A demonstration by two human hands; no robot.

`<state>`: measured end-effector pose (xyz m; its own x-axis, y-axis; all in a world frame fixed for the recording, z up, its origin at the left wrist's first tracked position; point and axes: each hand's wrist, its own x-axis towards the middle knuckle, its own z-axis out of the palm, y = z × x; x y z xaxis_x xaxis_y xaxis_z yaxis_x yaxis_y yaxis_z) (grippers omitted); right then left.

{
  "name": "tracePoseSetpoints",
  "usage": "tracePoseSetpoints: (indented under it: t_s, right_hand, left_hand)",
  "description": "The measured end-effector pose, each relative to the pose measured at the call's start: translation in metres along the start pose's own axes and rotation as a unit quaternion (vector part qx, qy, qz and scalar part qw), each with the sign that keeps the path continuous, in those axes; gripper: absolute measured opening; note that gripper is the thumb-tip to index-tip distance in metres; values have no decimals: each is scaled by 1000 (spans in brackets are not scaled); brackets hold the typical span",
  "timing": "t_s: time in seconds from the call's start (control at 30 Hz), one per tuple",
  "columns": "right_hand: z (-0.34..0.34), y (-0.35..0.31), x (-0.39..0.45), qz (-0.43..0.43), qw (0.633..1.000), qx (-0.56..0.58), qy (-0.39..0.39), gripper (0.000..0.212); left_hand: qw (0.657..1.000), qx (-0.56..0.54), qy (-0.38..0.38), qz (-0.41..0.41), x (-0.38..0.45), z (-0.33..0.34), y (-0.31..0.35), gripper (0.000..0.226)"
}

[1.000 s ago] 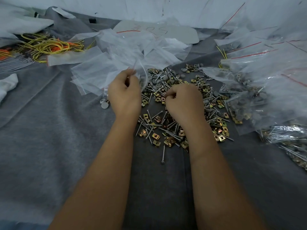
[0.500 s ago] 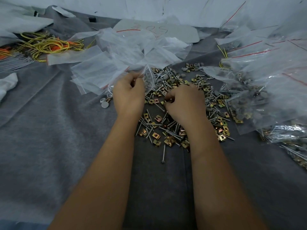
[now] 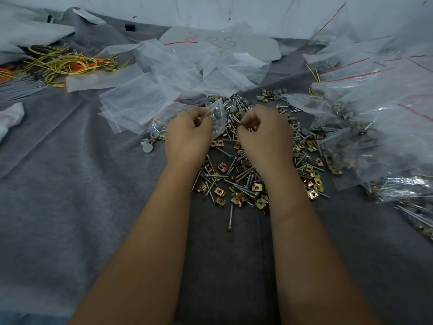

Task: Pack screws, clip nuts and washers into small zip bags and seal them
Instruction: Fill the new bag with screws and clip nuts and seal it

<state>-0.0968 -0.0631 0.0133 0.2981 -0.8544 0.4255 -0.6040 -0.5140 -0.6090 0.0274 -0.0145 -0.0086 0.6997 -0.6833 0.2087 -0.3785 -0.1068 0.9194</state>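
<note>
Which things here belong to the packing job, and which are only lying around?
Belong to the job:
- small zip bag, held by the left hand
- right hand, pinching small hardware
- pile of screws and clip nuts
- grey washers
- empty zip bags
- filled bags

Just lying about:
- yellow wires
- white cloth

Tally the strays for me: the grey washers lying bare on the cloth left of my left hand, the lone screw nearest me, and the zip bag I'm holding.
Grey washers: 3
Lone screw: 1
Zip bag in the left hand: 1
Total: 5
</note>
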Motion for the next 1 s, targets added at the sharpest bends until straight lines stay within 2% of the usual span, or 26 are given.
tracePoseSetpoints:
  t_s: [0.1,0.3,0.4,0.6,0.77,1.0]
  right_hand:
    - [1,-3,0,-6,997,81,11,13]
    - [9,0,-2,-28,996,88,-16,14]
    - [9,2,0,-23,998,34,-39,20]
    - [8,-3,-3,-86,980,-118,-137,29]
    - [10,-3,-6,-106,969,-158,-156,24]
    - [10,-1,-5,-88,973,-166,-133,19]
  left_hand:
    - [1000,20,-10,5,0,0,1,21]
    - [1000,-3,1,-1,0,-1,1,21]
    - [1000,-20,13,-10,0,-2,0,25]
    - [1000,-23,15,-9,1,-1,0,27]
    - [1000,-28,12,-7,1,-2,-1,24]
    - [999,-28,10,-11,1,-2,-2,25]
